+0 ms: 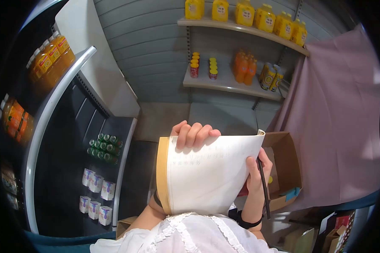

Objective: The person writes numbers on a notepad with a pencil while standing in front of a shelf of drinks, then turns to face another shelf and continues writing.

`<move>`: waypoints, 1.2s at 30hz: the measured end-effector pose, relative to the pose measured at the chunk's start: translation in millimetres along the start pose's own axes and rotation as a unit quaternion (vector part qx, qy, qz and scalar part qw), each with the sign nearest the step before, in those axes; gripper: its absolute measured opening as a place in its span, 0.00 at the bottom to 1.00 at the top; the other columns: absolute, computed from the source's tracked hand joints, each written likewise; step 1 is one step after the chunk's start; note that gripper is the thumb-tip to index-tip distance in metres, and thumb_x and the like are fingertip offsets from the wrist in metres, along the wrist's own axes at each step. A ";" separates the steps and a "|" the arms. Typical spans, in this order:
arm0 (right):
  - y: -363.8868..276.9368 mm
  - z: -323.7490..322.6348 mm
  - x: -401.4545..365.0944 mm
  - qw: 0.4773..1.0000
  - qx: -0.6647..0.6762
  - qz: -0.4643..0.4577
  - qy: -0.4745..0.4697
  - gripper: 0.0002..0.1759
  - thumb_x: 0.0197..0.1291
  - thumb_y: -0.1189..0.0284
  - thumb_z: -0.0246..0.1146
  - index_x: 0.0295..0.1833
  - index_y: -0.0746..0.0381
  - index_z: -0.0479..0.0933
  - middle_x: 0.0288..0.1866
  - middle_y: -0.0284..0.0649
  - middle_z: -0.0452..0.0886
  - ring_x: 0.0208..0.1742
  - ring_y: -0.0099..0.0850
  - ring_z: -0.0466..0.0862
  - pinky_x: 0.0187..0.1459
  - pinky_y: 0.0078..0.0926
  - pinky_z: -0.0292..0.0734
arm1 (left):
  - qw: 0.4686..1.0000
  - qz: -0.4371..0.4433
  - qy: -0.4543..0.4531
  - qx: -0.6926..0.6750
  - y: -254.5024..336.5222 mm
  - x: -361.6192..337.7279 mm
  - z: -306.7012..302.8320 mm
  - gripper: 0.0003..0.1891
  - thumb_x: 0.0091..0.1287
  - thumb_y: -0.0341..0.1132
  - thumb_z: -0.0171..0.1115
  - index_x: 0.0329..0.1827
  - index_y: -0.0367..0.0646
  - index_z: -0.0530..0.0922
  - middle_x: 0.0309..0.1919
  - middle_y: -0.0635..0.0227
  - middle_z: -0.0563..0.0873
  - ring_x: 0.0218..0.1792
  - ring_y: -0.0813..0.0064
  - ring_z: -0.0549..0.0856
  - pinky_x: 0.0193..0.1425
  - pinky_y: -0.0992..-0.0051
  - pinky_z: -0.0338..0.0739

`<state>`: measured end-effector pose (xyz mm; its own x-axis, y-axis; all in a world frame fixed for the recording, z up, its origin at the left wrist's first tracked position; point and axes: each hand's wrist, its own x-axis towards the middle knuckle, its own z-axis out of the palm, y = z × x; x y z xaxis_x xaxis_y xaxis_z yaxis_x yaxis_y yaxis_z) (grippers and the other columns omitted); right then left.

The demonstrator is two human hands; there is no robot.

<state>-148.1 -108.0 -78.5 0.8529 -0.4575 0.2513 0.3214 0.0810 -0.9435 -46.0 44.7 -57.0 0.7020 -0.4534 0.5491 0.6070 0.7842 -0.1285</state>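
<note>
Notebook (211, 181): open, held up in front of the chest, page facing the wearer. Rows of faint handwriting in upper part of page; text too small to read. Yellow-orange strip along the left side; upper right corner curls.

Left hand (194, 135): fingers bent over the top edge, tips resting on the page near its upper left; closed on the notebook. Dark band on the left arm, partly hidden by the notebook.

Right hand (257, 170): at the right edge, thumb on the page margin, gripping the notebook; also holds a slim black pen (264, 188), which points downward, beside the page. Black wristband (242, 220) on this arm.

Surroundings: open cardboard box (292, 158) just right of the right hand, blue patch on its near corner. Pinkish curtain (337, 114) beyond. Ahead, upper shelf (245, 29) with yellow bottles (245, 14); lower shelf (223, 84) with small yellow-topped containers, orange bottles (245, 68) and yellow cans (271, 77). Left: dark display unit carrying green cans (105, 147) and, nearer the wearer, white cartons (96, 184) in two groups.
</note>
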 end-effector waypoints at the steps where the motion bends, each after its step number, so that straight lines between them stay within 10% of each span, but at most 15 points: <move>1: -5.2 -0.5 0.6 1.000 0.002 0.018 -0.005 0.25 0.53 0.73 0.67 0.56 0.71 0.75 0.40 0.37 0.82 0.37 0.20 0.78 0.41 0.17 0.72 | 0.999 0.013 -0.019 0.034 -3.1 2.3 4.8 0.28 0.71 0.37 0.21 0.11 0.53 0.64 0.17 0.76 0.64 0.31 0.77 0.66 0.64 0.68 0.63; 5: -16.5 9.3 -0.4 0.997 -0.005 0.078 -0.023 0.22 0.53 0.74 0.67 0.54 0.71 0.76 0.40 0.37 0.81 0.39 0.21 0.77 0.43 0.18 0.71 | 0.961 0.055 0.010 0.271 -23.4 3.6 32.2 0.32 0.73 0.43 0.21 0.10 0.53 0.65 0.17 0.77 0.66 0.32 0.77 0.66 0.67 0.70 0.57; 9: -11.2 11.5 -0.3 0.997 -0.015 0.018 -0.075 0.20 0.56 0.76 0.63 0.56 0.70 0.75 0.43 0.38 0.82 0.40 0.22 0.78 0.44 0.18 0.71 | 0.976 -0.006 -0.035 0.217 -22.9 3.2 30.7 0.28 0.74 0.44 0.27 0.09 0.54 0.52 0.12 0.78 0.57 0.28 0.80 0.62 0.62 0.74 0.59; 13: -13.7 19.0 5.0 0.964 -0.176 -0.172 0.099 0.23 0.72 0.60 0.45 0.59 0.67 0.71 0.44 0.44 0.82 0.43 0.28 0.77 0.45 0.25 0.71 | 0.987 0.014 -0.025 0.157 -22.6 5.7 19.2 0.27 0.73 0.43 0.27 0.10 0.53 0.51 0.11 0.78 0.55 0.28 0.81 0.63 0.62 0.73 0.59; 17: -46.6 26.3 -14.6 0.969 0.060 -0.196 0.137 0.21 0.70 0.55 0.47 0.52 0.63 0.70 0.31 0.36 0.72 0.33 0.27 0.73 0.38 0.23 0.70 | 0.988 0.000 -0.073 0.139 -22.7 7.3 7.7 0.29 0.72 0.43 0.21 0.08 0.53 0.57 0.15 0.78 0.61 0.31 0.79 0.63 0.64 0.73 0.57; 23: -51.4 56.6 -26.3 0.939 -0.051 -0.237 -0.243 0.14 0.60 0.81 0.59 0.44 0.60 0.61 0.33 0.44 0.79 0.26 0.24 0.77 0.27 0.19 0.74 | 0.989 -0.020 -0.029 0.142 -30.5 4.4 18.3 0.29 0.72 0.43 0.24 0.08 0.53 0.55 0.14 0.79 0.60 0.30 0.79 0.63 0.62 0.74 0.59; 36: -42.5 62.2 -23.8 0.935 -0.120 -0.259 -0.209 0.15 0.58 0.82 0.62 0.32 0.60 0.60 0.24 0.42 0.81 0.20 0.23 0.78 0.23 0.20 0.72 | 0.983 -0.005 -0.013 0.181 -29.4 -0.9 19.7 0.28 0.72 0.42 0.28 0.08 0.53 0.55 0.14 0.79 0.61 0.30 0.79 0.63 0.63 0.74 0.59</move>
<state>-156.5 -45.5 -30.9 0.7105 0.0102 0.7036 0.6776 -0.2797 -0.6802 -71.8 30.4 -37.4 0.6846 -0.4543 0.5700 0.4376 0.8816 0.1771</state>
